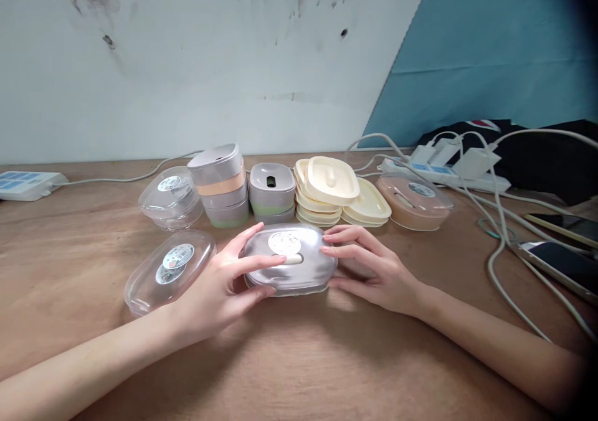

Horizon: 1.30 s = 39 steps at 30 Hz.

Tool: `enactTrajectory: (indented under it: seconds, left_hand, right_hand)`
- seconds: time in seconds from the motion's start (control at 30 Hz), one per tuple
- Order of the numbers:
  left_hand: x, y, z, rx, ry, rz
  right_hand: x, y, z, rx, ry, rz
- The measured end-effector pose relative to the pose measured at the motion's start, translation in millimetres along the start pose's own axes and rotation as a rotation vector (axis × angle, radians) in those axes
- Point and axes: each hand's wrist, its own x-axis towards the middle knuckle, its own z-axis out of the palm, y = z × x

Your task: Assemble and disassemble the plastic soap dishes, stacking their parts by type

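Between my hands, a rounded plastic box (306,271) with a shiny, clear-looking lid rests on the wooden table. On top it carries a round printed sticker and a pale oblong piece. My left hand (233,278) grips its left end, thumb at the front edge, index finger lying across the top, another finger at the back corner. With fingers curved and apart, my right hand (369,265) holds the right end, fingertips on the lid and its side. The box's far side is hidden. Just left of it, partly behind my left wrist, lies a clear lid (154,271) with round stickers.
Behind stand stacked grey boxes (217,159), another grey box (271,184) with a slot, cream lids (331,178), clear covers (163,203) and a peach box (415,206). Cables (499,222), a power strip (443,172) and phones (560,262) occupy the right; another strip (30,184) lies left.
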Motion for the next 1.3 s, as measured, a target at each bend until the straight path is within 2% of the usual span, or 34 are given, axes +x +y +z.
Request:
enactTrajectory:
  seconds: [0.23, 0.4, 0.57, 0.67, 0.83, 1.03, 1.17, 1.3]
  left_hand:
    - [-2, -3, 0.6, 0.027, 0.003, 0.017]
    - [-9, -4, 8.9, 0.015, 0.028, 0.089]
    - [-15, 0, 14.7, 0.016, -0.039, 0.173]
    - [-15, 2, 15.1, 0.031, -0.061, 0.168]
    - [-16, -1, 16.6, 0.062, -0.083, 0.073]
    - [-16, -8, 19.2, 0.21, -0.083, 0.143]
    - [-16, -10, 20.0, 0.218, -0.079, 0.113]
    - [-17, -11, 21.8, 0.267, -0.079, 0.099]
  right_hand:
    - [-1, 0, 0, 0.003, -0.033, 0.046]
    - [-2, -4, -2, 0.038, -0.233, 0.127]
    - [-1, -8, -6, 0.128, -0.364, 0.145]
    - [1, -9, -6, 0.181, -0.346, 0.144]
    - [0, -11, -6, 0.217, -0.319, 0.141]
    - [2, -13, -6, 0.214, -0.318, 0.155]
    - [-1, -18, -6, 0.189, -0.286, 0.173]
    - [-14, -22, -25, 0.064, -0.174, 0.116]
